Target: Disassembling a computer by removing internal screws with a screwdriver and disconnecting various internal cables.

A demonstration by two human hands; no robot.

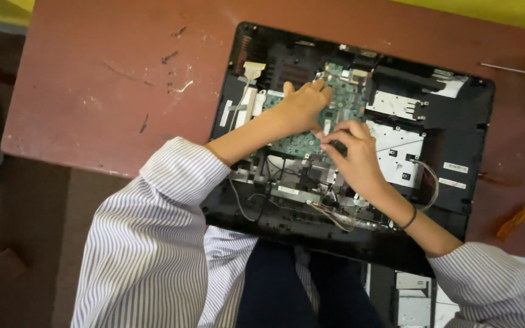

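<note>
An opened black computer chassis [469,152] lies on a reddish-brown table [110,91]. Inside it sits a green circuit board [350,97] among silver metal plates [396,146] and loose cables [335,215]. My left hand [302,106] rests flat on the green board, its fingers curled over the board's upper part. My right hand [353,155] is just below it, fingertips pinched on a small dark part at the board's lower edge. What the pinch holds is too small to make out. Both sleeves are striped.
An orange-handled screwdriver [521,218] lies at the table's right edge. A thin metal rod [514,70] rests at the far right top. A flat ribbon cable [250,79] sits in the chassis' upper left. The table's left half shows scratches.
</note>
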